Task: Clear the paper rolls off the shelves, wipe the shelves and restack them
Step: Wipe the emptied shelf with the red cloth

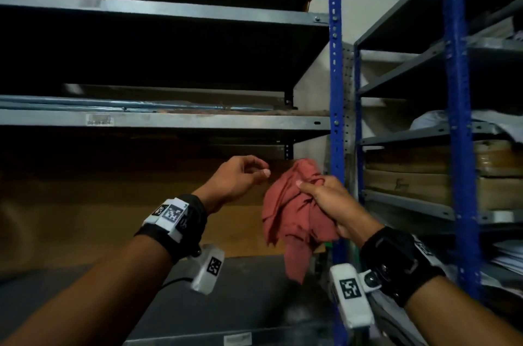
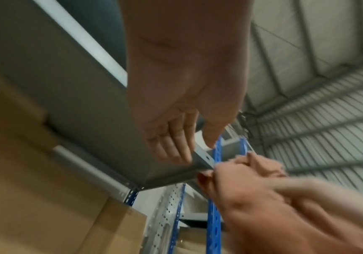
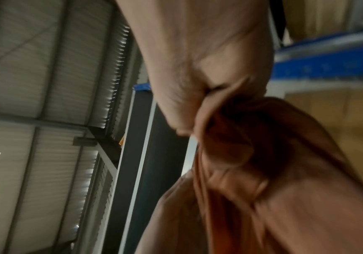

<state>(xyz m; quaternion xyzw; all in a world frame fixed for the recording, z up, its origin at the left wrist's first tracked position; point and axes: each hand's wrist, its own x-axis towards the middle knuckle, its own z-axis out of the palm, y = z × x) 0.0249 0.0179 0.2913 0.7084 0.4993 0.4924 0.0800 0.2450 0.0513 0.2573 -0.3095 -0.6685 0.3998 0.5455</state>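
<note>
Grey metal shelves [image 1: 175, 120] straight ahead, several tiers, bolted to a blue perforated upright [image 1: 336, 90]. Middle tier carries dust or debris toward its right end; a long grey pipe-like length lies along it further back. No paper rolls can be made out on these tiers. Broad brown cardboard or paper surface [image 1: 85, 204] fills the space under the middle tier; cannot tell whether it is a roll or a sheet.

Red cloth [image 1: 294, 212] bunched up in front of the shelves, just left of the blue upright, below the middle tier. It touches no shelf. Loose end hangs down below the fist.

Right hand [image 1: 325, 204] grips the cloth, fingers and thumb curled round the bunched fabric; the right wrist view shows the fist [image 3: 198, 82] closed with the cloth [image 3: 274, 163] spilling out of it.

Left hand [image 1: 235, 178] holds nothing. Fingers loosely curled, thumb and forefinger tips near each other, just beside the cloth but apart from it. Left wrist view confirms the relaxed fingers [image 2: 171, 137] with the palm bare.

Second rack [image 1: 452, 90] at right, same blue posts, loaded with flat brown bundles [image 1: 407, 181] and stacked papers.
</note>
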